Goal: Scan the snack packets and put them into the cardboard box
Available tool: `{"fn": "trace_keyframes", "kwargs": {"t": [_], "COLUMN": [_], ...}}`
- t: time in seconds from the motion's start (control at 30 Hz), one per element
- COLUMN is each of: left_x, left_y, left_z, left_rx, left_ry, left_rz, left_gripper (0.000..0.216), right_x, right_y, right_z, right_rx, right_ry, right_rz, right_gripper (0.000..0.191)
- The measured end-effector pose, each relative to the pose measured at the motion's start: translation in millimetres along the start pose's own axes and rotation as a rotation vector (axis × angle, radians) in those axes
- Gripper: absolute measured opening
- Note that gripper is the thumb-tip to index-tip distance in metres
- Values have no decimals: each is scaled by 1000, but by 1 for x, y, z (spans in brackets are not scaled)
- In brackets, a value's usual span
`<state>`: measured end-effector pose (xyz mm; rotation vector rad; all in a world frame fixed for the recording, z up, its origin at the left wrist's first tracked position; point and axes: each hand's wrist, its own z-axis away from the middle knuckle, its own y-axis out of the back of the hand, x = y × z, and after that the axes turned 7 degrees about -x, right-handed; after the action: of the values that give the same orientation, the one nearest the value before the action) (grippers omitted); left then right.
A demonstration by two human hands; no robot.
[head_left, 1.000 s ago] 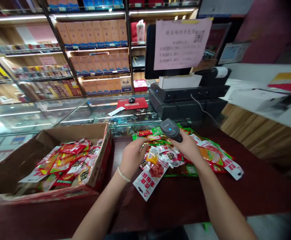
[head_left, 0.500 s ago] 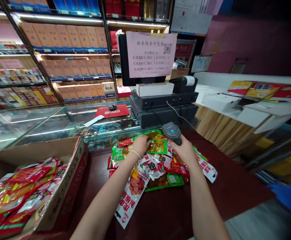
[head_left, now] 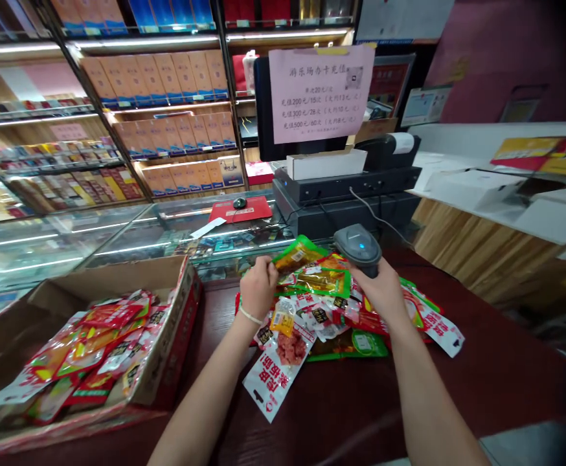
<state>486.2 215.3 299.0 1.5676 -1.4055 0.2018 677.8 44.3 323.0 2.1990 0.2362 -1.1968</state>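
Note:
My left hand [head_left: 258, 287] pinches the corner of a green and yellow snack packet [head_left: 298, 254] and holds it lifted over a heap of snack packets [head_left: 331, 310] on the dark red counter [head_left: 361, 401]. My right hand [head_left: 384, 291] is wrapped round the handle of a grey barcode scanner [head_left: 359, 247], whose head with a blue light faces the lifted packet. A white and red packet [head_left: 276, 372] lies at the near edge of the heap.
A cardboard box [head_left: 166, 362] with several red packets stands at the left. Behind the heap are a glass display case [head_left: 118, 243], a black till with monitor and pink notice [head_left: 322, 94], a receipt printer [head_left: 390, 149] and a red mouse pad [head_left: 244, 210]. Shelves fill the back wall.
My left hand has gone from the middle of the heap to its far side and lifted a green packet. The scanner hand stayed put; the camera swung.

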Motion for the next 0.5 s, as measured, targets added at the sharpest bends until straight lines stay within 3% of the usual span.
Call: {"fn": "trace_keyframes", "kwargs": {"t": [0.1,0.27,0.37,0.5], "left_x": [-7,-35,-53,-65], "left_y": [23,31,32,38], "left_z": [24,60,69,70], "left_rx": [133,140,155,133], "left_ry": [182,394,423,366], "left_rz": [272,760,837,764], "left_gripper": [11,13,12,16], "right_x": [-6,-24,-35,-39], "right_y": [-12,-39,-56,-75], "right_z": [7,23,33,45], "right_rx": [-65,-238,-353,-488], "right_ry": [-92,-181,-186,-70], "right_rz": [-126,-337,-294,-205], "right_gripper": [33,32,32,41]}}
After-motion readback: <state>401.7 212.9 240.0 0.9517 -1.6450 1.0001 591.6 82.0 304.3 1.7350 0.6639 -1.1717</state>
